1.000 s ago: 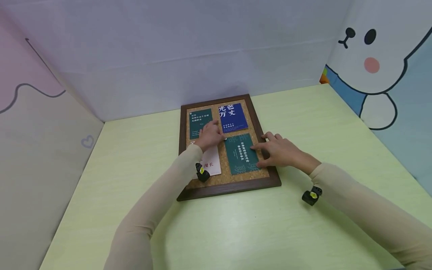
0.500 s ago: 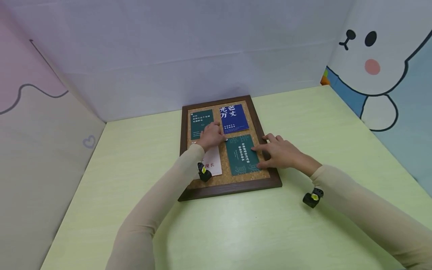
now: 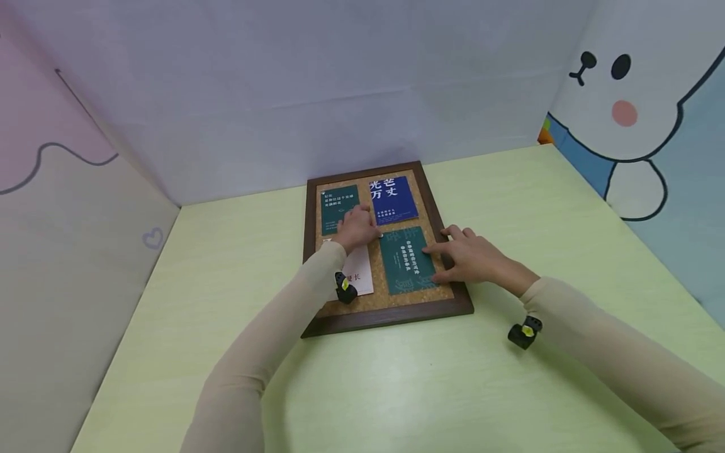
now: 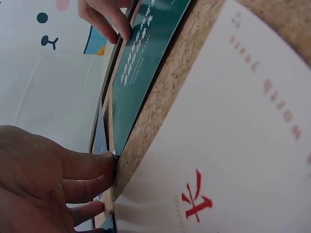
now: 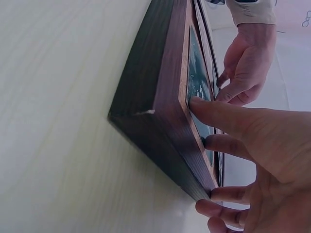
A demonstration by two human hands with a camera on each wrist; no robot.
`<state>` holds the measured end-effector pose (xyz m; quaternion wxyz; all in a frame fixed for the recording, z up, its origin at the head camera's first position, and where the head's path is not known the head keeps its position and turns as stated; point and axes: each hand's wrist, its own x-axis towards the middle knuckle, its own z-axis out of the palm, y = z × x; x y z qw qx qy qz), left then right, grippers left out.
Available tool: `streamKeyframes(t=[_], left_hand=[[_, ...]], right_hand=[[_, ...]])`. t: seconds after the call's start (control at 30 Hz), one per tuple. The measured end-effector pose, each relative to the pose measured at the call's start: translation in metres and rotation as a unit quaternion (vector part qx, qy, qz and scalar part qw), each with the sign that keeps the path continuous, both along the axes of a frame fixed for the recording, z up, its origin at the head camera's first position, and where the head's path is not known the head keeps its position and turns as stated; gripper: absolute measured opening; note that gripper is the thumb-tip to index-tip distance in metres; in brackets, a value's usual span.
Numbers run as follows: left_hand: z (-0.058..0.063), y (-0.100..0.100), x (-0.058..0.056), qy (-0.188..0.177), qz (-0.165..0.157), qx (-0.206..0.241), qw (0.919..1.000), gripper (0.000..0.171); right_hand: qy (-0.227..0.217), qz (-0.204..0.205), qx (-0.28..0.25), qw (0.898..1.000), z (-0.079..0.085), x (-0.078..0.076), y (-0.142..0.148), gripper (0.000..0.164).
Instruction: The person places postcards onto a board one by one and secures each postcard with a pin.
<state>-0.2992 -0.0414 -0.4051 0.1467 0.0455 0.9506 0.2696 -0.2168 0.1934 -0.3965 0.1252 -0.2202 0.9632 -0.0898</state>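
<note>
A framed cork board (image 3: 410, 304) lies on the table, with two green cards, a blue card (image 3: 393, 200) and a white card (image 3: 362, 272) on it. My left hand (image 3: 357, 228) is at the upper left corner of the lower right green card (image 3: 406, 259). Its thumb and forefinger pinch a small white pushpin (image 4: 114, 152) there, mostly hidden by the thumb. My right hand (image 3: 472, 255) rests thumb and forefinger on that card's right side, while other fingers touch the dark wooden frame (image 5: 167, 104). Partly under my left hand lies the upper left green card (image 3: 338, 204).
The pale green table (image 3: 362, 384) extends around the board. A white wall (image 3: 340, 94) rises behind it, and side walls stand left and right, the right one (image 3: 640, 113) bearing a cartoon figure.
Both hands keep nearly the same place on the board. The whole scene has shifted very slightly right and down in the head view.
</note>
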Motion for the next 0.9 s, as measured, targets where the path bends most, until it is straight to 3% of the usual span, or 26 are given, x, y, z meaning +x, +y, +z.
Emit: streamKeyframes(t=[0.2,0.37,0.6,0.9], left_hand=[[-0.002,-0.003,-0.004,0.003,-0.004,-0.008,1.0000,0.020],[-0.005,-0.007,-0.006,0.036,-0.008,-0.019,0.9992,0.019],[-0.004,-0.018,-0.006,0.082,0.006,-0.024,0.9963,0.050],[-0.005,-0.026,-0.010,0.073,0.014,-0.045,0.9962,0.077]], right_hand=[[0.007,0.011,-0.006,1.000,-0.003,-0.002,0.000,0.061],[0.005,0.009,-0.004,1.000,-0.003,-0.002,-0.001,0.061],[0.007,0.007,0.002,1.000,-0.002,-0.003,-0.001,0.061],[0.006,0.005,0.005,1.000,-0.002,-0.003,-0.001,0.062]])
